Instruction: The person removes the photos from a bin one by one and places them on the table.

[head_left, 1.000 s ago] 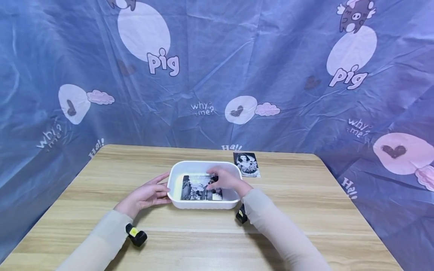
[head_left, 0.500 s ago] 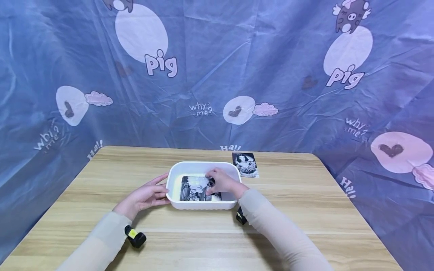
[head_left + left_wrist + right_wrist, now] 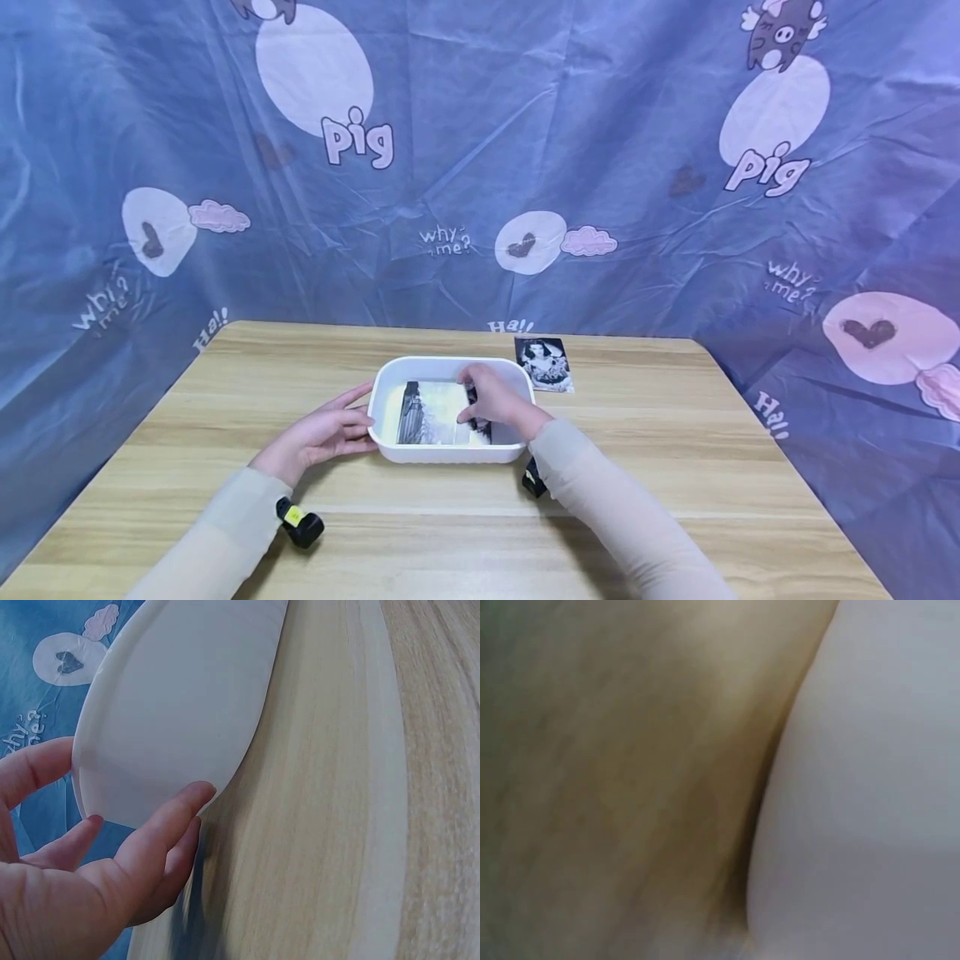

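A white plastic box [image 3: 450, 455] stands at the middle of the table. Inside it lies a black-and-white photo [image 3: 412, 418], with bright glare over its middle. My right hand [image 3: 501, 398] reaches in over the right wall. Its thumb and fingers are bent to pinch the photo's right part by opposite edges; the fingertips are partly hidden. My left hand [image 3: 324, 435] touches the box's left end. In the left wrist view, this hand [image 3: 97, 892] has its fingers spread and fairly straight against the outer wall [image 3: 180, 697]. The right wrist view shows only table and the box's wall [image 3: 870, 787].
Another black-and-white photo [image 3: 545, 365] lies behind the box's right corner, near the back edge of the wooden table [image 3: 637, 467]. A blue printed curtain [image 3: 450, 192] hangs behind and along both sides. Black wrist cameras [image 3: 302, 525] hang under the sleeves.
My right hand has lowered slightly and its fingers have come onto the photo in the box. The photo has shifted and tilted, and now reflects glare. The left hand stays at the box's end.
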Action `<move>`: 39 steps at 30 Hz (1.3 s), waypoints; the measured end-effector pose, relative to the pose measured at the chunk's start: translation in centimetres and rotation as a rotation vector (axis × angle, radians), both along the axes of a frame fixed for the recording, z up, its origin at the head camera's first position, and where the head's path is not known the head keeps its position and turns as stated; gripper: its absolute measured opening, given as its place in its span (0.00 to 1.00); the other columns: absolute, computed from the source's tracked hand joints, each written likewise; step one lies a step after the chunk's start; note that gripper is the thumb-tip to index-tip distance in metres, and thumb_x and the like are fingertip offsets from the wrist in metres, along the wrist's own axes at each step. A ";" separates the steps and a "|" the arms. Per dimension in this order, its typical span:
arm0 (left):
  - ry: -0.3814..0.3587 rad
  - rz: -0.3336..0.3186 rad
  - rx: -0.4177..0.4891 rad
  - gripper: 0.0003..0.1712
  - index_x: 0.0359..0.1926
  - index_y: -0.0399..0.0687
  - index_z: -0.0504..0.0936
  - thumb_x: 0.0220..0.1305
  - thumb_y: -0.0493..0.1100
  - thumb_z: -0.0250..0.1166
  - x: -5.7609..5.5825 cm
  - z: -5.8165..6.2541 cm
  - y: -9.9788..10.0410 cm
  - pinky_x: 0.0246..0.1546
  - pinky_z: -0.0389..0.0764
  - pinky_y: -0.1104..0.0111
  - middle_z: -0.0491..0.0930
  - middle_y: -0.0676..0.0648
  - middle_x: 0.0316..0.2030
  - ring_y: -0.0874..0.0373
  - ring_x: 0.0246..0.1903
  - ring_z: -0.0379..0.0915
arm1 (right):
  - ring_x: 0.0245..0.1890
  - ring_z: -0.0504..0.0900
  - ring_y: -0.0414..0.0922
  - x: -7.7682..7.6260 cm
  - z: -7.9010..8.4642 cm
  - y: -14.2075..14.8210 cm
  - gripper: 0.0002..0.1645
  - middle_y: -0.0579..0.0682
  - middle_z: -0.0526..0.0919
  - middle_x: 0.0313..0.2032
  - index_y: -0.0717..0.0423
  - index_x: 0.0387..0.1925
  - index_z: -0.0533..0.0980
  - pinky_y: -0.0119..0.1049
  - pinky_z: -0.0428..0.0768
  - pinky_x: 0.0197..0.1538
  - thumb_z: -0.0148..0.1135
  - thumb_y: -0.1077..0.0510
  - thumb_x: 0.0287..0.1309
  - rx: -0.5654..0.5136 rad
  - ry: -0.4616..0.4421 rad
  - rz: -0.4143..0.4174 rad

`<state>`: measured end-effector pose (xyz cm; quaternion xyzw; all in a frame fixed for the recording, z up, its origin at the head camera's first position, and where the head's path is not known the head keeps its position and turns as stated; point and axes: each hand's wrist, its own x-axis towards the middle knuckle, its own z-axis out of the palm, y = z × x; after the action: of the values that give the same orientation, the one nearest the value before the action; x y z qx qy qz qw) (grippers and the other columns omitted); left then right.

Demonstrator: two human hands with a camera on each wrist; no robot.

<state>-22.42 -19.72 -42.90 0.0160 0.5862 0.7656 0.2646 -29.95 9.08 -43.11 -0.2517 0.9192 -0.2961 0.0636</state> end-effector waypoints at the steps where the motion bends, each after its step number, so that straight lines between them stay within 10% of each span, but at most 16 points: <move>1: 0.001 -0.002 -0.001 0.49 0.77 0.48 0.35 0.64 0.29 0.53 0.0 0.0 0.0 0.59 0.77 0.52 0.39 0.31 0.74 0.52 0.52 0.78 | 0.52 0.76 0.52 0.0 0.0 0.1 0.33 0.57 0.78 0.48 0.63 0.48 0.73 0.44 0.75 0.62 0.79 0.60 0.37 -0.028 -0.007 -0.013; 11: 0.001 -0.006 0.002 0.49 0.77 0.47 0.34 0.64 0.29 0.53 0.0 0.2 0.1 0.58 0.78 0.53 0.39 0.30 0.74 0.52 0.52 0.78 | 0.42 0.81 0.46 -0.6 0.5 0.8 0.14 0.50 0.84 0.38 0.55 0.38 0.80 0.38 0.81 0.51 0.72 0.62 0.47 -0.071 0.015 -0.102; 28: -0.007 -0.006 0.010 0.49 0.77 0.47 0.34 0.63 0.28 0.53 0.1 0.4 0.1 0.59 0.77 0.52 0.38 0.30 0.74 0.52 0.50 0.78 | 0.34 0.80 0.41 -1.5 3.8 2.9 0.09 0.53 0.84 0.34 0.63 0.39 0.82 0.32 0.82 0.43 0.66 0.68 0.53 -0.173 -0.180 -0.071; 39: 0.001 -0.003 0.013 0.49 0.77 0.48 0.34 0.63 0.29 0.53 0.0 0.1 0.0 0.60 0.76 0.51 0.39 0.30 0.74 0.50 0.52 0.78 | 0.36 0.78 0.40 -2.2 5.3 4.3 0.13 0.49 0.83 0.34 0.60 0.44 0.80 0.27 0.76 0.39 0.66 0.64 0.56 -0.276 -0.255 -0.229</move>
<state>-22.40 -19.70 -42.82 0.0191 0.5816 0.7688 0.2652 -32.14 13.39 -37.84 -0.1127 0.8770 -0.4539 0.1100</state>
